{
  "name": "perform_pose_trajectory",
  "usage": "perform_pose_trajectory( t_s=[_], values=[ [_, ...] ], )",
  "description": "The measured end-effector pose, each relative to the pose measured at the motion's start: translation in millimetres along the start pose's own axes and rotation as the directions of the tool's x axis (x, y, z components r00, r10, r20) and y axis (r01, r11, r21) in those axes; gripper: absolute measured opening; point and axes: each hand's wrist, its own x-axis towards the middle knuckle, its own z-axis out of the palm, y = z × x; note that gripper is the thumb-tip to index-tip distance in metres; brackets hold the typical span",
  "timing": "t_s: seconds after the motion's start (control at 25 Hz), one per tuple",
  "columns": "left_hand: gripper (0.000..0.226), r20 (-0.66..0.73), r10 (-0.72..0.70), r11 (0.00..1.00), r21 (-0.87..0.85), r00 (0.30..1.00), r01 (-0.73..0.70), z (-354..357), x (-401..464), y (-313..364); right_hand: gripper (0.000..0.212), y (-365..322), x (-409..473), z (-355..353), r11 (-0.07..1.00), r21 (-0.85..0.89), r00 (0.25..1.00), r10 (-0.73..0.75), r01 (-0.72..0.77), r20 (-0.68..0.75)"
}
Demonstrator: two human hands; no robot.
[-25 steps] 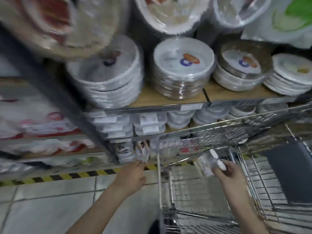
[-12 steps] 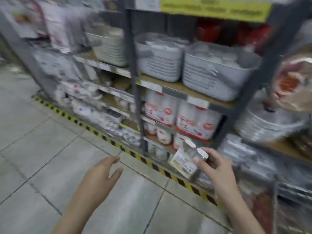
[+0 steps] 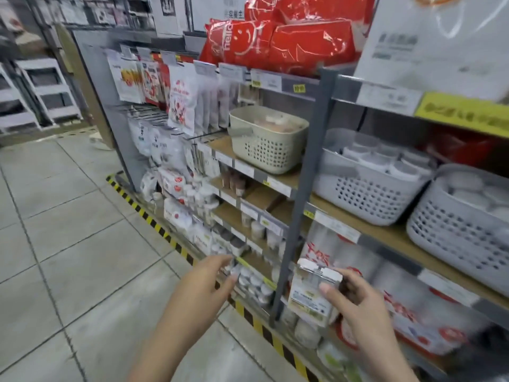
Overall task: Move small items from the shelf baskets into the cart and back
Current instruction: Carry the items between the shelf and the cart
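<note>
My right hand (image 3: 355, 301) grips a small clear pack with white caps and a pale label (image 3: 312, 295), held in front of the lower shelf. My left hand (image 3: 202, 285) hangs empty beside it with its fingers straight, over the floor near the shelf foot. On the middle shelf stand a beige basket (image 3: 268, 146) and two grey baskets (image 3: 366, 188) (image 3: 462, 224) filled with round white lidded items. The cart is out of view.
A grey metal shelf post (image 3: 300, 205) rises between my hands and the baskets. Hanging packets fill the shelf's left end (image 3: 176, 100), red bags (image 3: 281, 42) lie on top. A yellow-black floor strip (image 3: 154, 224) runs along the shelf base, beside the tiled floor (image 3: 68, 244).
The view has swung left from the cart and plate shelf to the basket shelf. My right hand carried the pack out of the cart; my left hand let go of the cart area and is empty.
</note>
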Motion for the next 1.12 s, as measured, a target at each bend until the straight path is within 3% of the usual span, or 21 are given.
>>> perform_pose_trajectory(
  t_s=[0.24,0.52,0.72,0.96,1.12],
  values=[
    [0.042,-0.055,0.012,1.0,-0.012,0.998,-0.012,-43.1,121.3,-53.9,0.017,-43.0,117.0,63.6,0.997,-0.026,0.994,-0.078,0.077,-0.073],
    [0.04,-0.017,-0.029,0.999,-0.032,0.999,0.028,-62.1,236.9,-133.8,0.016,-85.0,216.1,123.1,0.988,-0.036,0.986,-0.15,0.147,-0.074],
    [0.044,-0.031,0.188,0.982,-0.019,0.982,-0.189,-81.0,373.5,-133.0,0.027,-114.4,295.5,166.4,0.974,-0.01,0.949,-0.223,0.227,-0.225],
    [0.057,-0.022,0.527,0.849,0.053,0.85,-0.525,-79.4,506.5,-121.9,0.035,-134.4,370.3,215.2,0.943,0.042,0.866,-0.286,0.331,-0.41],
    [0.077,0.095,0.592,0.793,0.104,0.8,-0.6,-64.3,563.7,-127.7,0.036,-137.1,400.2,234.4,0.921,0.051,0.815,-0.314,0.386,-0.487]
  ],
)
